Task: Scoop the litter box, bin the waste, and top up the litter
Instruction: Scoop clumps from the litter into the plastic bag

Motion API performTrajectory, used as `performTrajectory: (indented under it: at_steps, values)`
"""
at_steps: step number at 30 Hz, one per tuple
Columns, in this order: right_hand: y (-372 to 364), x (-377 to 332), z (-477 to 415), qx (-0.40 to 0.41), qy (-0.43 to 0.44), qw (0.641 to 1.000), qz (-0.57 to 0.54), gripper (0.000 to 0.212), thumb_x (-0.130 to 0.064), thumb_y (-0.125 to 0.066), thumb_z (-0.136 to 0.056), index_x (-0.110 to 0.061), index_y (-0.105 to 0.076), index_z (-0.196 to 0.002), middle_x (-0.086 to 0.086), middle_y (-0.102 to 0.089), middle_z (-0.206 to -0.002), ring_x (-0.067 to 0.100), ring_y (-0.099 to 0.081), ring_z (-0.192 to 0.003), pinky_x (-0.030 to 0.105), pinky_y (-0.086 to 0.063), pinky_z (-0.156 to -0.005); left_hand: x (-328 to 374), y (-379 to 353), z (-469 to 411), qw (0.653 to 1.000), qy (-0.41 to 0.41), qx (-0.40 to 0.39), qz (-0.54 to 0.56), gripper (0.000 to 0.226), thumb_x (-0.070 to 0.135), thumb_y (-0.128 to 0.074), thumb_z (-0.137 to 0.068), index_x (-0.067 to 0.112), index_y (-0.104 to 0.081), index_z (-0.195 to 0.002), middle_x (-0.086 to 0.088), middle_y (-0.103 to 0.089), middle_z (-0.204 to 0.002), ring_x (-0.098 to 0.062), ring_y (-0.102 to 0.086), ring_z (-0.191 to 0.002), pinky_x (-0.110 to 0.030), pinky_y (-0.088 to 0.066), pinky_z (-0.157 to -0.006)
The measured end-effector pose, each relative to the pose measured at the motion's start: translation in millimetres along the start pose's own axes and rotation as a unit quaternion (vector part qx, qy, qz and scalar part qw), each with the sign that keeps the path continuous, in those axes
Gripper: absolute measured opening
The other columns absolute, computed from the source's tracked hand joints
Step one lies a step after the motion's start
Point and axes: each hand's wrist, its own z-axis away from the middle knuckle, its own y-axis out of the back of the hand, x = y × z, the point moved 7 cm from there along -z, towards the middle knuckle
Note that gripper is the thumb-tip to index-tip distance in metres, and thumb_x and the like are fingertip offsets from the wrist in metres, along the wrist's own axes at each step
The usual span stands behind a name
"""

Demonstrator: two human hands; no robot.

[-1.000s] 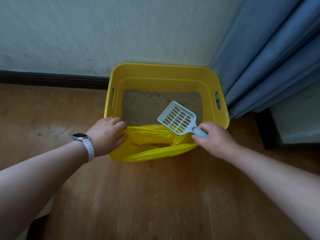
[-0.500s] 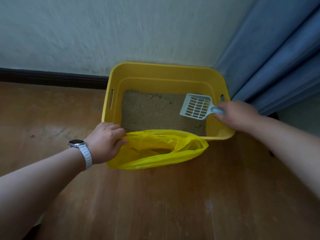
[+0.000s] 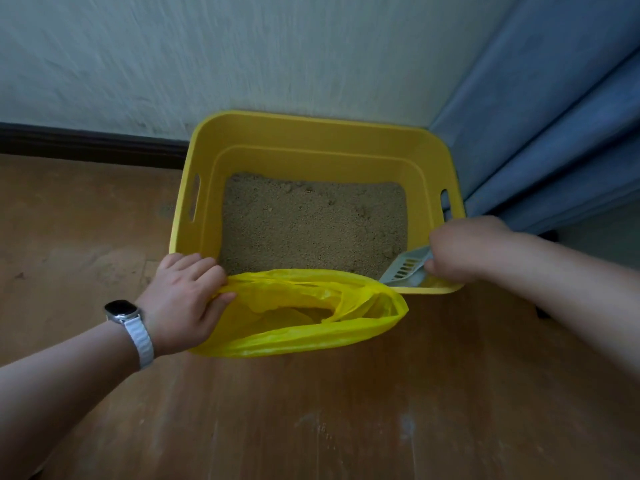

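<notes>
On the floor (image 3: 311, 427) nearest me, I see the left hand (image 3: 183, 299) pinching the yellow bag (image 3: 311, 337) by its rim, mouth open, then the right hand (image 3: 464, 249) gripping the scoop (image 3: 403, 270) low in the near-right corner of the litter box (image 3: 311, 133), w/ litter (image 3: 311, 226) beyond.

1 wide-angle view, worn on the person's head, looks forward and steeply down at the floor (image 3: 311, 427) where it meets the wall (image 3: 242, 57). It sits close: the litter box (image 3: 311, 121) fills the centre, arms (image 3: 62, 382) enter from both lower corners, and a curtain (image 3: 554, 133) is at the right.
</notes>
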Motion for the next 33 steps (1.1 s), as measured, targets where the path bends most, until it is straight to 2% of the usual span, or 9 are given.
performTrajectory:
  at_steps: [5, 9, 12, 16, 19, 21, 26, 30, 33]
  values:
    - [-19, -17, -20, -0.054, -0.030, 0.997, -0.050, 0.029, -0.032, -0.044, -0.099, -0.016, -0.061, -0.116, 0.000, -0.055, -0.093, 0.023, -0.056, -0.088, 0.033, -0.047, -0.070, 1, 2, -1, 1.000, -0.012, 0.021, -0.007, 0.032, 0.037, -0.045, -0.089, 0.011, -0.053, -0.071, -0.004, -0.050, -0.068, -0.029, -0.050, -0.062, -0.038, -0.031, -0.065]
    - [-31, -21, -33, -0.025, -0.043, 0.998, -0.036, 0.017, -0.015, -0.045, -0.097, -0.016, -0.061, -0.104, -0.002, -0.045, -0.078, 0.023, -0.051, -0.082, 0.034, -0.045, -0.064, 2, 3, -1, 0.999, -0.018, 0.032, 0.001, 0.033, 0.037, -0.045, -0.089, 0.011, -0.052, -0.070, -0.004, -0.049, -0.067, -0.029, -0.049, -0.061, -0.037, -0.031, -0.064]
    - [-32, -22, -40, -0.003, -0.035, 0.999, -0.031, 0.022, -0.004, -0.042, -0.096, -0.018, -0.059, -0.094, -0.003, -0.042, -0.074, 0.023, -0.051, -0.081, 0.035, -0.043, -0.063, 2, 3, -2, 0.999, -0.020, 0.037, 0.002, 0.034, 0.037, -0.045, -0.089, 0.011, -0.053, -0.069, -0.004, -0.049, -0.066, -0.030, -0.050, -0.061, -0.038, -0.032, -0.064]
    - [-26, -15, -57, 0.069, -0.016, 0.995, -0.070, 0.027, -0.016, -0.037, -0.102, -0.016, -0.064, -0.103, -0.003, -0.047, -0.077, 0.024, -0.059, -0.088, 0.034, -0.045, -0.065, 2, 2, -1, 0.999, -0.024, 0.041, -0.001, 0.034, 0.037, -0.045, -0.089, 0.011, -0.053, -0.069, -0.004, -0.049, -0.067, -0.029, -0.049, -0.061, -0.038, -0.032, -0.064]
    - [-19, -12, -70, 0.090, 0.009, 0.993, -0.072, 0.026, -0.022, -0.035, -0.103, -0.018, -0.061, -0.102, 0.000, -0.061, -0.094, 0.023, -0.060, -0.089, 0.033, -0.041, -0.064, 2, 1, -1, 0.999, -0.024, 0.045, -0.003, 0.035, 0.037, -0.045, -0.089, 0.011, -0.054, -0.069, -0.004, -0.049, -0.067, -0.029, -0.050, -0.061, -0.038, -0.034, -0.064]
    - [-14, -11, -78, 0.101, 0.028, 0.993, -0.061, 0.026, -0.025, -0.034, -0.103, -0.018, -0.059, -0.102, -0.001, -0.058, -0.090, 0.022, -0.057, -0.084, 0.033, -0.039, -0.063, 1, 0, 0, 0.999, -0.024, 0.047, -0.006, 0.035, 0.038, -0.045, -0.090, 0.011, -0.053, -0.069, -0.004, -0.049, -0.067, -0.029, -0.049, -0.061, -0.038, -0.034, -0.064]
    - [-6, -3, -99, 0.100, 0.043, 0.993, -0.042, 0.025, -0.027, -0.030, -0.104, -0.019, -0.053, -0.104, -0.002, -0.050, -0.087, 0.019, -0.049, -0.078, 0.040, -0.040, -0.083, 0, -3, 0, 0.998, -0.021, 0.050, -0.015, 0.035, 0.039, -0.045, -0.090, 0.012, -0.053, -0.069, -0.004, -0.050, -0.067, -0.029, -0.049, -0.061, -0.039, -0.035, -0.064]
    - [7, -4, -113, 0.127, 0.056, 0.990, -0.023, 0.025, -0.031, -0.032, -0.104, -0.020, -0.054, -0.106, -0.002, -0.053, -0.086, 0.018, -0.052, -0.077, 0.031, -0.041, -0.061, 1, -2, 0, 0.998, -0.022, 0.057, -0.017, 0.034, 0.038, -0.045, -0.090, 0.012, -0.051, -0.068, -0.004, -0.049, -0.067, -0.029, -0.049, -0.061, -0.039, -0.036, -0.064]
    - [13, -7, -124, 0.112, 0.065, 0.991, -0.039, 0.030, -0.036, -0.028, -0.105, -0.019, -0.053, -0.102, -0.004, -0.046, -0.078, 0.017, -0.049, -0.076, 0.031, -0.035, -0.057, 1, -2, 0, 0.998, -0.023, 0.060, -0.020, 0.034, 0.038, -0.046, -0.090, 0.012, -0.051, -0.067, -0.004, -0.048, -0.066, -0.029, -0.048, -0.060, -0.039, -0.035, -0.063]
